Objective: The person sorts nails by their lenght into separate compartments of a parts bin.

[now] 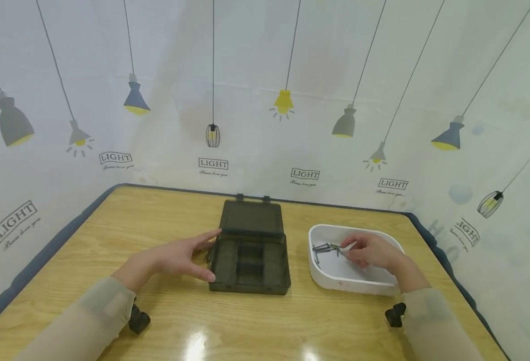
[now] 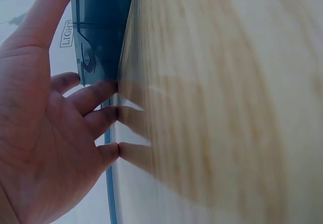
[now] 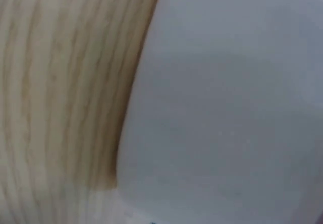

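Note:
A dark translucent plastic box (image 1: 226,263) lies on the table with its lid (image 1: 252,217) folded back; dividers split its inside. My left hand (image 1: 179,256) is at its left side, thumb at the near left corner and forefinger by the hinge line. In the left wrist view the spread fingers (image 2: 96,98) reach down to the table beside the box's latch (image 2: 88,57). My right hand (image 1: 373,250) reaches into a white tray (image 1: 355,286), bent fingertips right at several thin grey screws or nails (image 1: 323,247). I cannot tell whether they pinch one.
The wooden table (image 1: 170,321) has a dark edge along the back and sides. Behind it hangs a pale cloth (image 1: 247,60) printed with lamps. A black wrist mount (image 1: 139,319) sits under each sleeve. The tray's outer wall (image 3: 212,133) fills much of the right wrist view.

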{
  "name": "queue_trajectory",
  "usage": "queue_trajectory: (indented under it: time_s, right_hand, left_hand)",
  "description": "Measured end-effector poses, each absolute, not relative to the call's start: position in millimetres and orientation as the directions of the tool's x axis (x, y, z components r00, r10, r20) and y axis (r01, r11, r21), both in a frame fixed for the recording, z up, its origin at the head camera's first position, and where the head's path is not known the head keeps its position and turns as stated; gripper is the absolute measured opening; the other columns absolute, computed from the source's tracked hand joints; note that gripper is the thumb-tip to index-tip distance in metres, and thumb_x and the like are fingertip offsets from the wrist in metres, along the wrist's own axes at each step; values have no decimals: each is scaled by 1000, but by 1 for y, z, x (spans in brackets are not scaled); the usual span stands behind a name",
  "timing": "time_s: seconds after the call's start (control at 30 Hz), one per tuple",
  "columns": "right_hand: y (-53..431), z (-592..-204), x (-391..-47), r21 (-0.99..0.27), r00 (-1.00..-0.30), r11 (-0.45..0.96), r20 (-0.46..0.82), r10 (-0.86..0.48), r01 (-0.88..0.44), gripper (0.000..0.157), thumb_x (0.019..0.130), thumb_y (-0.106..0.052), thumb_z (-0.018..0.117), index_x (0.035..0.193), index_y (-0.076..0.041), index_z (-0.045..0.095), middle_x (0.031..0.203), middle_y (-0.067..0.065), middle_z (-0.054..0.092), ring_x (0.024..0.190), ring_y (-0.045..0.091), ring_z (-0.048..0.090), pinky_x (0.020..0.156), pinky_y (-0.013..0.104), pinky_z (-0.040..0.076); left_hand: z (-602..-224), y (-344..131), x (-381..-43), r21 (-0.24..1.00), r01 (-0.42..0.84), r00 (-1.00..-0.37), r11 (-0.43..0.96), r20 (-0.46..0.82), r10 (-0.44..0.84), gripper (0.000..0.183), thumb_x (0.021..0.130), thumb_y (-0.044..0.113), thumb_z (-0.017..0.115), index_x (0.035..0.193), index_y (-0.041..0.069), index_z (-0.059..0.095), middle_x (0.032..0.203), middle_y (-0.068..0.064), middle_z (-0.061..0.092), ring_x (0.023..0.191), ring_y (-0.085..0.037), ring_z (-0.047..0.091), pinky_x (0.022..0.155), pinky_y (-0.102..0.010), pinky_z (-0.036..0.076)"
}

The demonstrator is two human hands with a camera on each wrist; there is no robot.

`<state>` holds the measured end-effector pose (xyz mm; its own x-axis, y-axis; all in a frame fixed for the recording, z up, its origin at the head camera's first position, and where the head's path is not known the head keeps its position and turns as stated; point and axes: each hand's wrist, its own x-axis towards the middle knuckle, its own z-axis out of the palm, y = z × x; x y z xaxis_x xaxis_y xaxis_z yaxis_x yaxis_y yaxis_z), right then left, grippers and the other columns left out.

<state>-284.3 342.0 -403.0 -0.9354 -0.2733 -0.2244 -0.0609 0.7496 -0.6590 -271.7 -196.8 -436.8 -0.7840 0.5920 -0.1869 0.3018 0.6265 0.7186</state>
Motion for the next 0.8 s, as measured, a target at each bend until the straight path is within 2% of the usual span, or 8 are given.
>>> queue_trajectory:
  time_s: [0.2,0.43,0.6,0.8]
  right_hand:
    - [347,-414,-287,-667,-945,745,-250,-211,10,25,103,-15,75,126,-5,71,101,9,73,90,21,65,78,34,57]
    - [352,-426,-293,-688,-952,725,-234,-198,18,28,103,-18,77,129,-7,72,103,9,71,90,21,64,77,33,56]
    - [360,-420,-291,-696,-952,718,-240,-192,31,29,103,-17,76,130,-6,71,108,11,73,93,23,66,79,33,57]
    - [364,-407,-289,-642,-940,758,-317,-125,116,27,102,-9,72,129,-4,71,106,12,72,88,23,66,76,34,58]
  left_hand:
    - [-438,-197,-272,714,308,-782,629,-187,595,124,88,58,90,179,27,11,179,-17,34,166,-43,32,131,-71,25]
    - [-437,-198,-271,714,306,-783,630,-188,593,123,88,58,89,179,28,12,179,-16,34,166,-42,32,131,-71,26]
    - [-438,-197,-271,726,300,-775,619,-193,602,122,89,58,89,179,30,11,180,-15,32,167,-42,31,131,-71,26]
    - [-438,-198,-272,728,288,-779,622,-201,595,123,88,58,89,179,30,10,181,-15,31,167,-41,30,132,-71,25]
